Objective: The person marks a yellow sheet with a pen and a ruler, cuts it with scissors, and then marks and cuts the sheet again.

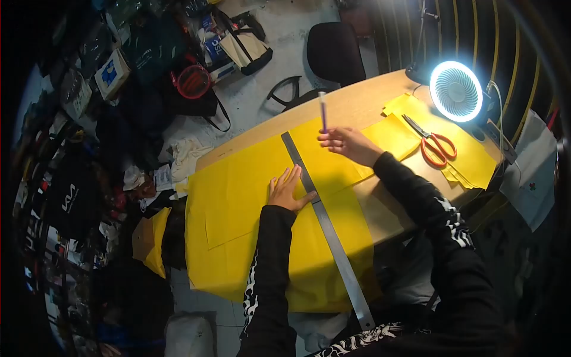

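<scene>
A long metal ruler (335, 243) lies across the yellow sheet (238, 208), running from the far side of the table down past its near edge. My left hand (286, 191) rests with fingers spread, partly on the yellow sheet and with its thumb and fingertips at the ruler's edge. Raised to the right of the ruler, my right hand (348, 144) is closed around a slim purple pen (323, 113), which points upward with its pale end on top. Another yellow piece (389, 135) lies below and beside this hand.
Red-handled scissors (437, 149) lie on stacked yellow pieces (476, 163) at the table's right. A lit ring-shaped fan lamp (456, 92) stands behind them. Beyond the wooden table (250, 140) are a dark chair (336, 53) and piled bags (244, 44).
</scene>
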`<action>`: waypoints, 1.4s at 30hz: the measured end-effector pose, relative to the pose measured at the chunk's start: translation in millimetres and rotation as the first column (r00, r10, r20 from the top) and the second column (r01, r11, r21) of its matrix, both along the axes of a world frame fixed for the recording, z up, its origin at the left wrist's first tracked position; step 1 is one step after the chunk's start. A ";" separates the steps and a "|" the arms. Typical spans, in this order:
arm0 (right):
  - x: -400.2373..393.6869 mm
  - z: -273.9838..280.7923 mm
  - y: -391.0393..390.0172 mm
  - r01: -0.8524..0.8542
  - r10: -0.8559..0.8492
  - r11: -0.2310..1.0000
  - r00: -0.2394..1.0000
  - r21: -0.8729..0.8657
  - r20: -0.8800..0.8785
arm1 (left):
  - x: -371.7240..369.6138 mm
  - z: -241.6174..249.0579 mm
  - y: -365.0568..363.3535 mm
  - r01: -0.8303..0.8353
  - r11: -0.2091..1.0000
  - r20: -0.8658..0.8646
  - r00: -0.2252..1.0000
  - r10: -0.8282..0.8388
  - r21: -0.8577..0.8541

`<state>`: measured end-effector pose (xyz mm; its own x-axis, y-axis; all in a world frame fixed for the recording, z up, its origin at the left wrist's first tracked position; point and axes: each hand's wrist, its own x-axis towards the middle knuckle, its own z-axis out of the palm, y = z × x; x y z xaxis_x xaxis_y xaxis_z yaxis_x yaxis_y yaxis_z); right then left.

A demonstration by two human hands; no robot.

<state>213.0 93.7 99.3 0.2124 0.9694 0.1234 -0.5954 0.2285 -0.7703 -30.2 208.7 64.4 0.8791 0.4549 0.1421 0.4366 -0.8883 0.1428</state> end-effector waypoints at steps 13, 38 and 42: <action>-24.3 -45.2 81.8 0.280 -0.212 0.960 0.662 0.026 0.719 | 2.0 -3.6 4.3 0.044 0.999 0.038 0.998 -0.042 -0.029; -29.8 -54.7 72.3 0.401 -0.337 0.901 0.407 0.166 0.849 | 3.8 -9.0 9.5 0.057 0.998 0.068 0.996 -0.056 -0.013; -29.5 -55.3 73.4 0.394 -0.340 0.903 0.412 0.171 0.846 | 4.2 -8.6 9.1 0.055 0.998 0.064 0.996 -0.054 -0.014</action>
